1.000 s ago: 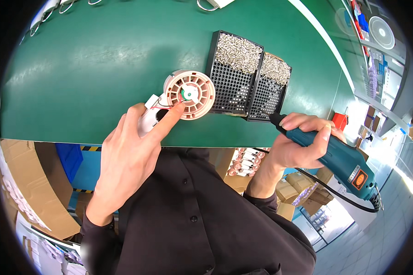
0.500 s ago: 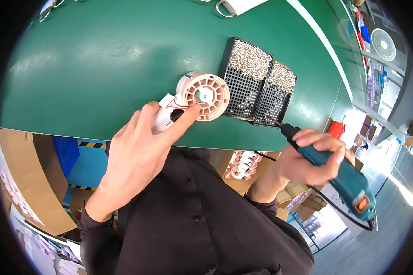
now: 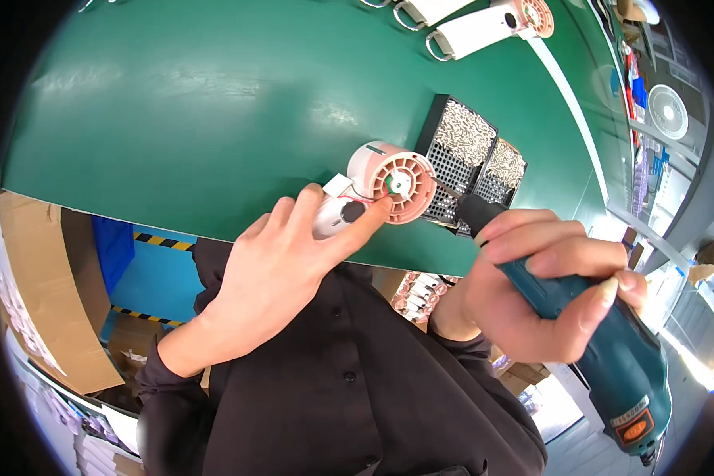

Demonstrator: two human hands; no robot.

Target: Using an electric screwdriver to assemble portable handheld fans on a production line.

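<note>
My left hand [image 3: 282, 266] grips the white handle of a small pink-and-white handheld fan [image 3: 363, 168] lying on the green table. Its index finger presses by the hub, where thin red wires and a bit of green board show inside the round spoked housing. In my right hand [image 3: 543, 278] is a teal electric screwdriver [image 3: 623, 361], fingers wrapped round its body. The bit points left, its tip close to the right rim of the housing; whether they touch I cannot tell. Just right of the fan stand two black perforated screw trays [image 3: 446, 170] heaped with small silver screws [image 3: 465, 133].
At the far edge lie more white handheld fans [image 3: 476, 33], one with its pink head showing. A cardboard box [image 3: 47, 278] and a blue bin [image 3: 113, 252] stand below the table's left edge. Several pink-and-white fans [image 3: 419, 295] sit in a box beneath the front edge.
My right hand has lifted the screwdriver from the screw tray and brought its tip leftward to the fan's rim. The left hand still holds the fan; the whole view has shifted.
</note>
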